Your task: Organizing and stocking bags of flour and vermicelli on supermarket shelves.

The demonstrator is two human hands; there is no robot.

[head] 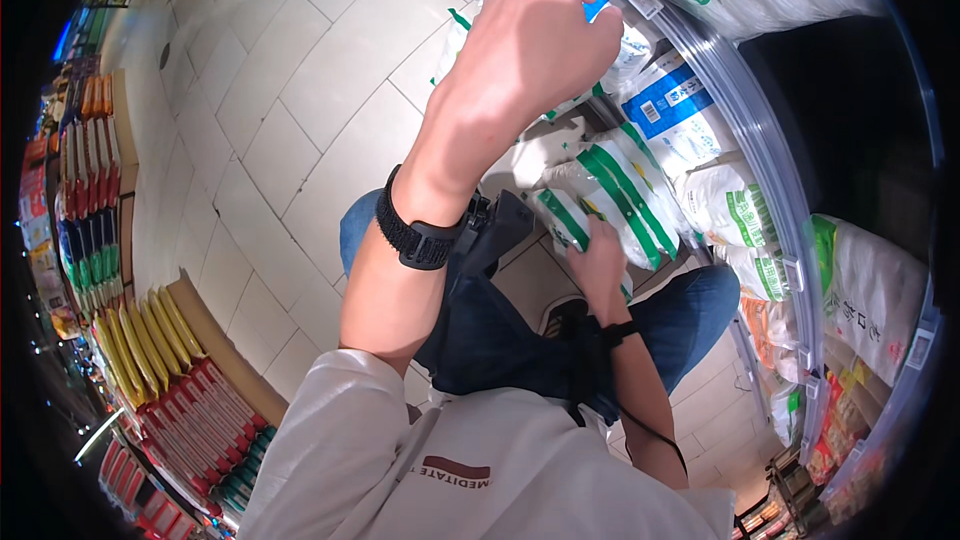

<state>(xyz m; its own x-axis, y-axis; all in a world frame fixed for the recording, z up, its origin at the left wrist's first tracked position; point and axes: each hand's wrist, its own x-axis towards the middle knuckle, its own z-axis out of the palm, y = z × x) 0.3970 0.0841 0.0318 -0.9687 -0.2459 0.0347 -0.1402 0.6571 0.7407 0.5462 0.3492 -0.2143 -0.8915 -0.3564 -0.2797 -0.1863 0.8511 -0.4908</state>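
Observation:
My left hand reaches across to the upper shelf edge, its fingers curled beside blue-and-white plastic bags; the fingertips are hidden, so I cannot tell if it holds anything. A black strap wraps that forearm. Lower down, my right hand grips the near edge of a small white bag with a green stripe. Right beside it, larger green-striped white bags lean against the low shelf. A blue-and-white flour bag lies on the shelf behind them, and white bags with green print sit alongside.
Clear plastic shelf rails curve down the right, with large white bags on the level above. To the left, yellow packets and red-and-white packets stand in rows. Pale floor tiles lie between, and my bent knees flank the bags.

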